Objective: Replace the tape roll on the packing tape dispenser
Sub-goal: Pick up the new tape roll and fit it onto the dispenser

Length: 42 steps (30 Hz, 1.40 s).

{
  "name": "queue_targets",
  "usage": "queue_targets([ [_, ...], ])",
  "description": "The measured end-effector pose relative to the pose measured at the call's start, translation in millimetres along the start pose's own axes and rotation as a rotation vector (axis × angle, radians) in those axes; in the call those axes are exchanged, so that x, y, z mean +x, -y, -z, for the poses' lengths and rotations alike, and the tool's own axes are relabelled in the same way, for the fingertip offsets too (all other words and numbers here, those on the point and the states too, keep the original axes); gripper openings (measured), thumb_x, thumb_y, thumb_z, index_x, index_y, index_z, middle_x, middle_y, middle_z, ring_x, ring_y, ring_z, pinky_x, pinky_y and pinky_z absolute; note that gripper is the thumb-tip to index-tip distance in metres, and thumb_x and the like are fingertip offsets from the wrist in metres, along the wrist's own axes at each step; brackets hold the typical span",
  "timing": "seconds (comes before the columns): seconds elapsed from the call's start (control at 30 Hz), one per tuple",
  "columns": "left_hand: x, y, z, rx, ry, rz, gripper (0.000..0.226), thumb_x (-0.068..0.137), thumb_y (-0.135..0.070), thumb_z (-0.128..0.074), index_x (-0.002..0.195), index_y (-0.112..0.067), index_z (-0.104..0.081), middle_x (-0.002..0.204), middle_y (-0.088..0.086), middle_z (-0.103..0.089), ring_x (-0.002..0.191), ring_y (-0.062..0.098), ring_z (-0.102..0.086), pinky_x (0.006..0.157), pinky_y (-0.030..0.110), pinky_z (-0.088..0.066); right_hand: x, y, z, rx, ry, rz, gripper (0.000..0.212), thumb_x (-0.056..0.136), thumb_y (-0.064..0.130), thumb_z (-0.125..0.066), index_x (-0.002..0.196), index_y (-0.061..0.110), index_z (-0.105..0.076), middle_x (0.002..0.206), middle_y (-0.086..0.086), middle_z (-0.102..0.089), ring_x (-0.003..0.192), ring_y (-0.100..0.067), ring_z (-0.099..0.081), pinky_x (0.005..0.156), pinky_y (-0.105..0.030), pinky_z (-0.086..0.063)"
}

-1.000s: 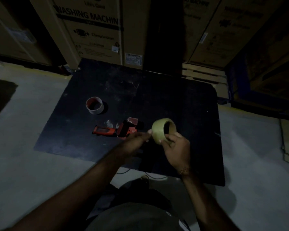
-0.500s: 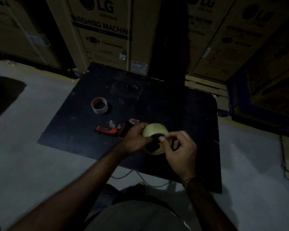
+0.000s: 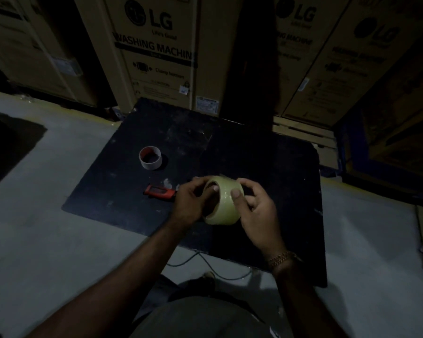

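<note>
A full roll of clear-yellowish packing tape (image 3: 226, 203) is held above the black mat (image 3: 266, 172) between both hands. My left hand (image 3: 191, 203) grips its left side with fingers at the core opening. My right hand (image 3: 255, 211) holds its right side, thumb pressed on the outer tape surface. The red and black tape dispenser (image 3: 159, 191) lies flat on the mat just left of my left hand, its head end hidden behind that hand. An empty cardboard core (image 3: 150, 157) stands on the mat further back left.
The mat lies on a grey concrete floor (image 3: 47, 228). Tall cardboard washing machine boxes (image 3: 156, 57) stand right behind it. A wooden pallet (image 3: 303, 135) sits at the back right. A thin cable (image 3: 205, 262) lies by the mat's near edge.
The roll has been turned in my hands, so its outer face now shows. Both hands shifted around it, and the camera tilted up.
</note>
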<state>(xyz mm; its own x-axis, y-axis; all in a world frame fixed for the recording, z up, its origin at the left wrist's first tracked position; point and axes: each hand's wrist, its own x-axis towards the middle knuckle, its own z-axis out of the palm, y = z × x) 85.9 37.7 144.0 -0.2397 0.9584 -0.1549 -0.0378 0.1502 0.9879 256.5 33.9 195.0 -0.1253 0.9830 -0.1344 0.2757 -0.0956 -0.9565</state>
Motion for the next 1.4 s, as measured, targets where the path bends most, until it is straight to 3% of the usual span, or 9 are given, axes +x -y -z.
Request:
queue_targets([
  [0.17,-10,4,-1,-0.092,0.116,0.045,0.021,0.1,-0.004,-0.061,0.116,-0.013,-0.072,0.107,0.006,-0.076,0.098,0.013,-0.072,0.087,0.03,-0.06,9,16,13,-0.426,-0.04,0.129,0.042,0.101,0.056,-0.054,0.138,0.038,-0.064,0.105,0.013,-0.072,0.099,-0.004,-0.069,0.084,-0.029,-0.058],
  [0.43,-5,5,3,-0.03,0.139,-0.006,0.028,0.095,-0.014,-0.068,0.123,-0.006,-0.072,0.116,0.011,-0.077,0.111,0.028,-0.072,0.096,0.04,-0.059,18,29,25,-0.378,0.162,0.128,0.019,0.101,0.026,-0.066,0.113,0.029,-0.08,0.11,0.011,-0.067,0.092,0.0,-0.064,0.076,-0.01,-0.047],
  [0.67,-5,15,4,0.001,0.182,0.018,0.029,0.098,-0.008,-0.066,0.126,-0.007,-0.071,0.118,0.009,-0.076,0.115,0.028,-0.071,0.097,0.039,-0.058,20,33,32,-0.4,0.178,0.138,0.008,0.092,0.025,-0.074,0.089,0.033,-0.077,0.098,0.008,-0.07,0.075,-0.022,-0.068,0.072,-0.044,-0.065],
  [0.77,-3,17,4,-0.001,0.202,0.016,0.03,0.098,-0.01,-0.066,0.127,-0.007,-0.07,0.119,0.009,-0.076,0.114,0.026,-0.071,0.098,0.04,-0.058,19,34,30,-0.419,0.183,0.146,0.009,0.093,0.024,-0.072,0.087,0.03,-0.074,0.098,0.006,-0.067,0.067,-0.015,-0.062,0.066,-0.036,-0.059],
  [0.9,-2,15,4,0.018,0.206,0.024,0.029,0.099,-0.006,-0.063,0.126,-0.002,-0.069,0.086,-0.011,-0.076,0.078,-0.001,-0.07,0.071,0.016,-0.053,21,33,26,-0.479,0.182,0.163,0.01,0.099,0.019,-0.063,0.091,0.024,-0.069,0.099,0.008,-0.065,0.086,-0.01,-0.065,0.077,-0.032,-0.057],
  [1.03,2,17,4,0.02,0.172,0.029,0.027,0.1,-0.016,-0.065,0.126,-0.013,-0.072,0.116,0.002,-0.077,0.113,0.02,-0.071,0.097,0.041,-0.058,20,34,22,-0.474,0.143,0.211,0.012,0.102,0.014,-0.058,0.093,0.019,-0.065,0.099,0.006,-0.064,0.093,-0.008,-0.064,0.078,-0.025,-0.053],
  [1.2,2,14,0,0.008,0.169,0.016,0.034,0.099,-0.027,-0.064,0.129,-0.012,-0.071,0.122,0.004,-0.076,0.117,0.025,-0.07,0.102,0.054,-0.056,16,32,14,-0.593,0.046,0.357,0.01,0.103,0.019,-0.051,0.096,0.024,-0.058,0.1,0.011,-0.055,0.085,-0.006,-0.059,0.072,-0.03,-0.052],
  [1.33,2,8,-4,0.011,0.139,-0.012,0.045,0.092,-0.044,-0.065,0.126,-0.016,-0.073,0.117,0.0,-0.078,0.113,0.021,-0.072,0.098,0.05,-0.058,15,31,8,-0.584,-0.031,0.407,0.008,0.105,0.02,-0.049,0.1,0.02,-0.055,0.103,0.008,-0.052,0.081,-0.007,-0.057,0.066,-0.037,-0.054],
  [1.4,7,8,-4,0.055,0.128,-0.023,0.025,0.097,-0.032,-0.065,0.118,-0.024,-0.075,0.109,-0.011,-0.079,0.106,0.008,-0.073,0.091,0.039,-0.059,15,29,5,-0.577,-0.038,0.411,0.008,0.105,0.019,-0.048,0.1,0.018,-0.055,0.105,0.006,-0.052,0.08,-0.009,-0.058,0.065,-0.041,-0.054],
])
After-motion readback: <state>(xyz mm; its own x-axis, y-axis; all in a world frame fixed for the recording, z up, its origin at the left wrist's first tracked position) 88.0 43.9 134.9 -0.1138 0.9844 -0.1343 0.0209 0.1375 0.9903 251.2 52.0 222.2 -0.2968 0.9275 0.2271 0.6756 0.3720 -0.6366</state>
